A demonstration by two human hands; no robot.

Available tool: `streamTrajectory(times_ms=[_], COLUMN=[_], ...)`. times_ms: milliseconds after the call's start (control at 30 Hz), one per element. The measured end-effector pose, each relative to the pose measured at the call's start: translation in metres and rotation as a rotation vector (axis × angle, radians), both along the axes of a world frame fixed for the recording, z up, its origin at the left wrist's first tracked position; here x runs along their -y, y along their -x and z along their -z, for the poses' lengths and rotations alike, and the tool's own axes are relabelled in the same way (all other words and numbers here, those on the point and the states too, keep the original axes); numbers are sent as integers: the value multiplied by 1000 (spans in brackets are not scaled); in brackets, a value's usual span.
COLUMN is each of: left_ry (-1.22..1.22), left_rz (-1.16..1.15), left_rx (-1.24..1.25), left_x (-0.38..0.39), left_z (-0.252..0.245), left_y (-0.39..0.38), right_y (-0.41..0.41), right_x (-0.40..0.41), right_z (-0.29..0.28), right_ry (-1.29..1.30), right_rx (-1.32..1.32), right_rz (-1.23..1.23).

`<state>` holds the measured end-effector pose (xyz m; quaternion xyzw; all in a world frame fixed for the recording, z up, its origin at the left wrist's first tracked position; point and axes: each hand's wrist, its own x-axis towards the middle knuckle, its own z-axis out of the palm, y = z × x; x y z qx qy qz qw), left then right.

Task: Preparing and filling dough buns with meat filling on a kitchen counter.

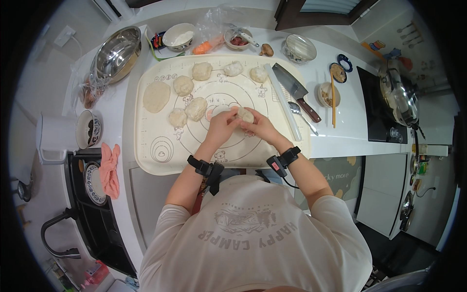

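Note:
Over a cream kneading mat (153,138), my left hand (224,126) and my right hand (259,126) hold a small piece of dough (245,115) between their fingertips. Several dough pieces lie on the mat: a flattened round (156,96) at the left, a ball (196,108) near my left hand, a smaller ball (177,117) beside it, and others along the far side, such as one ball (202,71). A pale rolling pin (282,102) lies right of my hands, with a cleaver (292,82) and a metal spoon (303,116) beyond it.
Behind the mat stand a bowl of white powder (178,37), a bowl of meat (238,39), a mushroom (266,50) and a covered bowl (300,48). Chopsticks (333,100) rest on a bowl (324,95) near the cooktop (375,106). A steel basin (118,54) and a sink (95,219) are left.

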<state>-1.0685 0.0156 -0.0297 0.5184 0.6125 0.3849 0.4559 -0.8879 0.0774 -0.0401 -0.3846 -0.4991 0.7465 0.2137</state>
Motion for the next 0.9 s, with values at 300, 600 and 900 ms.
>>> streamTrajectory(times_ms=[300,600,900], left_ry=[-217,-306,-259], left_rz=[24,-16,42], left_rx=[-283,-374,-466], left_x=[4,-1,-7], left_z=[30,27,16], left_y=[-10,-28,-28], right_y=[-15,-17,-14], right_x=[6,-3,-5], right_z=[-18,-21,-8], right_ry=[-789,-1015,-1106], right_rx=[532,568,567], right_rz=[-128,-241,-218])
